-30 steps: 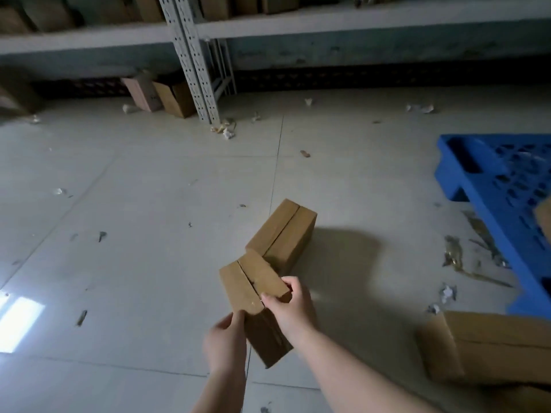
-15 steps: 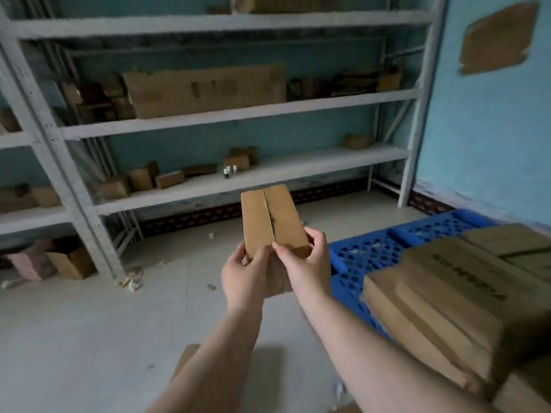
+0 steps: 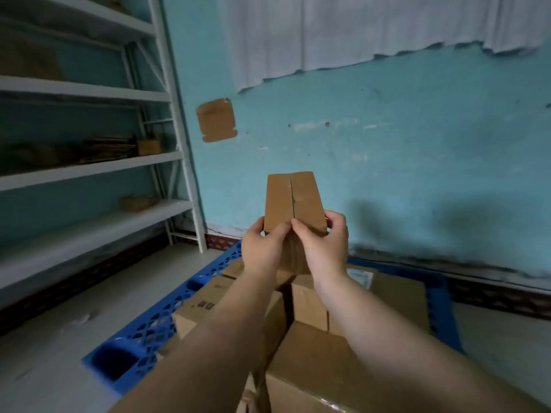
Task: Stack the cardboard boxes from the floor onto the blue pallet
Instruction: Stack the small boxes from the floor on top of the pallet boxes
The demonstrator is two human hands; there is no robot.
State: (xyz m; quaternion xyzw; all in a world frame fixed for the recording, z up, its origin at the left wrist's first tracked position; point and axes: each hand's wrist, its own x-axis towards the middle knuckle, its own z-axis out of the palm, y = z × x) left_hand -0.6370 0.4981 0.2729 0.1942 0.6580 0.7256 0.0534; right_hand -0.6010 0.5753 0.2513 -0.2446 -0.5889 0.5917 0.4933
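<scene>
A small brown cardboard box [image 3: 293, 199] with a seam down its top is held in the air in front of me. My left hand [image 3: 264, 250] grips its near left corner and my right hand [image 3: 323, 245] grips its near right corner. Below it lies the blue pallet [image 3: 143, 332], with several cardboard boxes [image 3: 316, 362] stacked on it. My forearms hide part of that stack. The held box hangs above the stack and touches none of the boxes below.
A white metal shelf rack [image 3: 179, 150] with a few cartons stands at the left. A turquoise wall [image 3: 402, 162] runs right behind the pallet. Pale floor [image 3: 59, 338] lies left of the pallet.
I lifted the small box off the floor with both hands and turned right. The view swung from the floor past the shelves to the pallet and the wall behind it.
</scene>
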